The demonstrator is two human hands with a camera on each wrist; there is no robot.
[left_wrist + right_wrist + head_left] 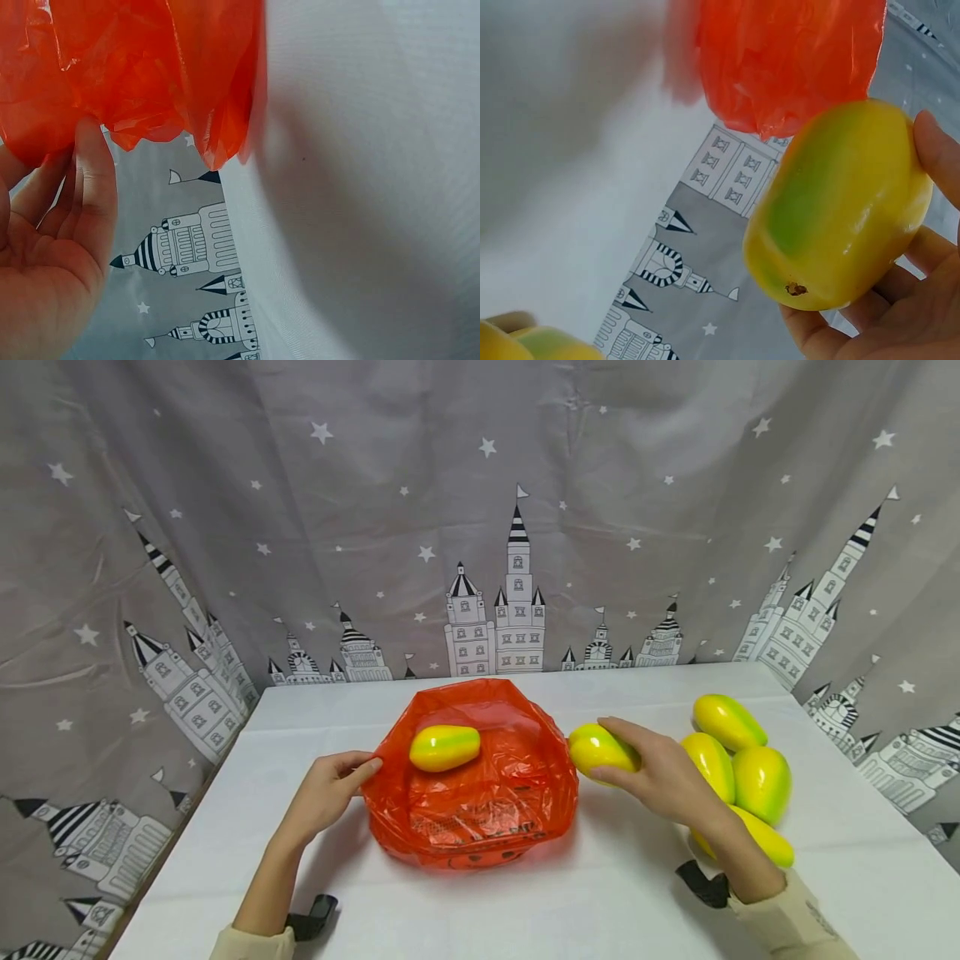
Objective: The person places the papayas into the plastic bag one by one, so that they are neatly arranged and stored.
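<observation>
A red plastic bag (480,810) stands with its mouth spread wide, and one yellow-green papaya (444,748) lies inside. My left hand (330,793) pinches the bag's left rim between thumb and fingers; the left wrist view shows the red film (150,67) above the fingertips. In my right hand (660,772) is another glossy papaya (600,752), gripped with the thumb on one side and fingers on the other. This papaya (840,210) is right at the bag's right rim, its brown stem spot facing the right wrist camera.
Several more papayas (761,781) lie in a group at the right of the white-covered table (600,893), beside and partly behind my right forearm. A grey curtain (480,527) with printed castles and stars rises along the table's back and sides.
</observation>
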